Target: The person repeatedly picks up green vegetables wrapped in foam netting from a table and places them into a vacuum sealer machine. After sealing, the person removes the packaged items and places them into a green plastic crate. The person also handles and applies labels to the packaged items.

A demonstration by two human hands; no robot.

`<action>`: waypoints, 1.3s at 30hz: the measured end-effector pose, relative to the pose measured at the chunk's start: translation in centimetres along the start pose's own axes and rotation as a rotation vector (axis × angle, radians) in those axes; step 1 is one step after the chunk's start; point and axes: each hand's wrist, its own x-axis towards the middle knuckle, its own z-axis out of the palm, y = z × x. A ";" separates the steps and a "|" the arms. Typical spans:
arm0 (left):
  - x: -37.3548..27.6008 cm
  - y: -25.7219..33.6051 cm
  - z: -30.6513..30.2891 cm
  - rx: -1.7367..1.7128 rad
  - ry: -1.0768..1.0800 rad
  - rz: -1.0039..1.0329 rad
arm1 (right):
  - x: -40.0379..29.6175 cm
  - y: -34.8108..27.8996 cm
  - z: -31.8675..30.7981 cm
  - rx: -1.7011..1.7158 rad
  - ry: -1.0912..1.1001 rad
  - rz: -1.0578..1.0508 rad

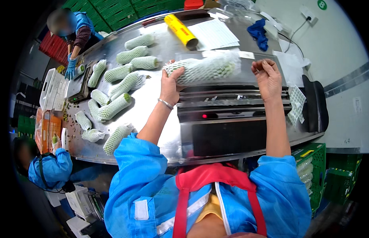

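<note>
My left hand [172, 80] grips the left end of a long green vegetable in a white foam net sleeve [202, 70], with clear plastic film around its right part. Beneath it lies a film wrapping machine [226, 110] with a red light and a dark flat plate in front. My right hand [267, 74] is raised above the machine's right side, apart from the vegetable, its fingers curled; whether it pinches a bit of film cannot be told. More net-sleeved vegetables [114, 107] lie on the steel table to the left of my left hand.
Behind the machine are a yellow tube [181, 32], papers [214, 35] and a blue cloth [258, 34]. At far left, a co-worker's gloved hands [71, 68] are by a scale [78, 86]; another co-worker is lower left. A green crate [318, 175] stands at the lower right.
</note>
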 end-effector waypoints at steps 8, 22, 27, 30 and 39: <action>2.7 -4.5 7.6 0.336 -0.086 -0.154 | 3.7 -2.2 -3.8 -0.751 -0.388 0.269; 3.6 -2.6 4.7 1.212 -0.494 0.191 | 5.5 -0.8 -6.3 -0.933 -0.540 0.323; 2.9 -1.8 2.8 1.259 -0.450 0.350 | 4.2 -3.8 -9.9 -0.958 -0.407 0.305; 1.6 1.1 1.3 1.390 -0.525 0.549 | 3.1 -7.1 -10.2 -1.264 -0.593 0.044; 0.8 0.8 -1.4 1.931 -1.134 0.745 | 2.7 -7.0 -12.6 -1.702 -1.328 -0.562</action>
